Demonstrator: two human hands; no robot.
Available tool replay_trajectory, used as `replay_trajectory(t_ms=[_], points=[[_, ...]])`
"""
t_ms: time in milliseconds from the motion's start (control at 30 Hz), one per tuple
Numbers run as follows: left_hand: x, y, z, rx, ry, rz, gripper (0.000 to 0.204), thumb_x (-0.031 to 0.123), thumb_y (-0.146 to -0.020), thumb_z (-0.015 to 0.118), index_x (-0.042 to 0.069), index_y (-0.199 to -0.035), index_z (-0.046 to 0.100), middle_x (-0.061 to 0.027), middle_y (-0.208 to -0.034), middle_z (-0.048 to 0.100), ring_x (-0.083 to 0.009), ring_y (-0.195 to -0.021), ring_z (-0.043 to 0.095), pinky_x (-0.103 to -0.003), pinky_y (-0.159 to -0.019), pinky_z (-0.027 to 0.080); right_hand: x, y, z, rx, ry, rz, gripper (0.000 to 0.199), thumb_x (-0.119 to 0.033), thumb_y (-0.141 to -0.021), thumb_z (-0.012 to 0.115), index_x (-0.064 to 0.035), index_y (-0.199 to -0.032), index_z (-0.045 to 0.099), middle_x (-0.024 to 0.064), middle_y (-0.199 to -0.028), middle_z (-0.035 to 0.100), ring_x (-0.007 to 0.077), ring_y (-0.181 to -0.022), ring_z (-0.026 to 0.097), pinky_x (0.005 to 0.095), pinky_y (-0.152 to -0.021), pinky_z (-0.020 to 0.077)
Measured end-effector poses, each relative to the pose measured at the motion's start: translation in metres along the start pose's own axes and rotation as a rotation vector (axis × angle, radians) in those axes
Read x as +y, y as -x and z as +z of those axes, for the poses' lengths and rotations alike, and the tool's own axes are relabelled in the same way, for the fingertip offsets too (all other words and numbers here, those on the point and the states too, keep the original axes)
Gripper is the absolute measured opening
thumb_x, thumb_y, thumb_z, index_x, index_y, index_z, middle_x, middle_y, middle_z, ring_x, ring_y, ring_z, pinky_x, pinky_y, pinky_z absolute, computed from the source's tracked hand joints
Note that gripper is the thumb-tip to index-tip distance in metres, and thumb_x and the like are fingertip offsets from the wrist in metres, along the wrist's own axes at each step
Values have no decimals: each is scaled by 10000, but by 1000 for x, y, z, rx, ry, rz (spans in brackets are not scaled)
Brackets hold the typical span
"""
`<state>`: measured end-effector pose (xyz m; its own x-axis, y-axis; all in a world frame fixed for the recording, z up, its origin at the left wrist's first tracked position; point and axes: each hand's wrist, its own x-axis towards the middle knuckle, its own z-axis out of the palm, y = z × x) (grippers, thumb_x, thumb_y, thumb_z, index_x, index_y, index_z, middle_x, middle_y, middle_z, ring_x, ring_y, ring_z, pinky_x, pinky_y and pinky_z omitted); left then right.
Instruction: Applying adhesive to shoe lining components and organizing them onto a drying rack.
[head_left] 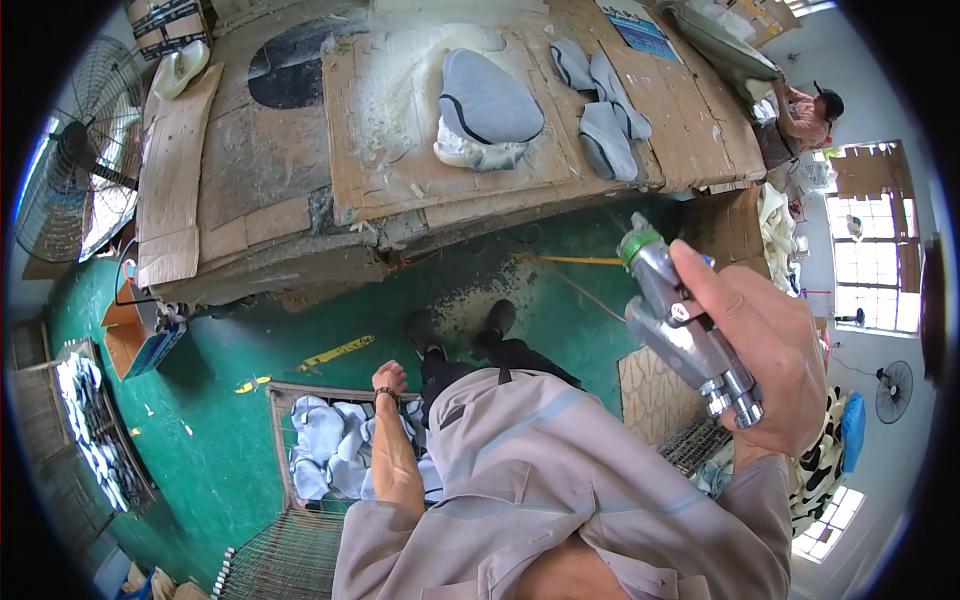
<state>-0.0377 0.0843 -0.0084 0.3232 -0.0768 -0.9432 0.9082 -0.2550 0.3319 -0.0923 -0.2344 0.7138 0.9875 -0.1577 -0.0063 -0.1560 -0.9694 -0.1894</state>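
Metal tool: a silvery spray gun (685, 325) with a green collar near its nozzle, held up at chest height on the person's right, nozzle pointing up and away toward the surface.
Right hand (765, 350): clamped around the spray gun's body, thumb lying along its top.
Left hand (390, 377): well apart from the right, hanging low over the wire basket (283, 440); whether its fingers are curled or spread I cannot tell.
Basket contents: pale grey fabric pieces (325, 440) lying heaped inside.
Surface (250, 215): cardboard-covered, dusted white, bearing a grey padded cover (487, 100) and more grey pieces (605, 115) beside it.
Step in hand: seemingly a pause between sprayings, gun kept ready while the left reaches for a fresh piece.
Next move calls for: a firm pinch on one piece only, lifted free of the heap.
Hard to make out: the gun's lower end and trigger behind the palm; any hose is unseen.
Beyond: a standing fan (70, 170) left, another person (805, 115) far right.
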Motion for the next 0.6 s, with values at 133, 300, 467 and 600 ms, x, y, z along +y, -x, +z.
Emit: replay_trajectory(t_ms=[133, 300, 467, 600], points=[[-4, 4, 2, -1, -4, -3, 320, 183, -920, 695, 107, -1229, 658, -66, -966, 707, -209, -797, 675, -446, -728, 560, -6, 6, -1, 19, 14, -41, 626, -20, -723, 733, 66, -1326, 587, 144, -846, 657, 284, -687, 644, 383, -546, 511], [-7, 6, 12, -23, -79, 4, 318, 167, -924, 684, 113, -1235, 654, -70, -995, 711, -213, -812, 674, -462, -763, 558, -14, 20, 2, 22, 91, -51, 581, -25, -740, 733, 78, -1297, 602, 86, -761, 577, 222, -624, 584, 358, -458, 444], [-20, 6, 6, 4, -82, -22, 316, 161, -918, 687, 113, -1229, 655, -67, -990, 711, -214, -813, 675, -466, -769, 556, 3, 36, 9, -21, 64, -73, 579, -53, -741, 742, 63, -1294, 614, 55, -724, 534, 196, -593, 551, 347, -425, 374], [0, 10, 28, 1, -121, 1, 323, 163, -904, 697, 108, -1220, 657, -51, -962, 709, -198, -810, 676, -446, -750, 559, 21, 57, -2, -52, 85, -38, 583, -73, -735, 733, 56, -1293, 621, 47, -727, 535, 186, -592, 549, 334, -421, 353]])
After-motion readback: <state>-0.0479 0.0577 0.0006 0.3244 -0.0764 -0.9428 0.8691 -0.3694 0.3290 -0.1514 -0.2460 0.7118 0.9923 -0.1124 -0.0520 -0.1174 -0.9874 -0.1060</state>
